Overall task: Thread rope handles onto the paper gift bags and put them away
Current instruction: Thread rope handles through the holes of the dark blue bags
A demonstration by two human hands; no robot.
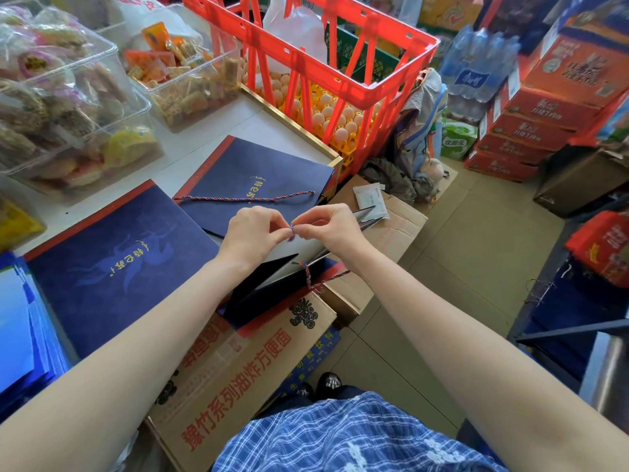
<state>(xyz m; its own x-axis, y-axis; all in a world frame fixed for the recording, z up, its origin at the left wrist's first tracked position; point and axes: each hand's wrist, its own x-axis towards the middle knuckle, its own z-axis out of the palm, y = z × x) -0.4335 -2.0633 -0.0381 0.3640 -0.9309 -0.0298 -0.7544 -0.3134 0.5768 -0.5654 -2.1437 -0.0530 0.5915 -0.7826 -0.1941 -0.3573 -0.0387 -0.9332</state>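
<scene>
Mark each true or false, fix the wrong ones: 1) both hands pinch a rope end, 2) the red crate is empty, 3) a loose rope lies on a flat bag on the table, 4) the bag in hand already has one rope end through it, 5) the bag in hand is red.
1) True: the left hand and right hand pinch the rope end between them.
2) False: the red crate holds trays of eggs.
3) True: a loose rope lies across a flat bag.
4) True: a knotted rope end sits at the open bag.
5) False: it is dark blue.
</scene>
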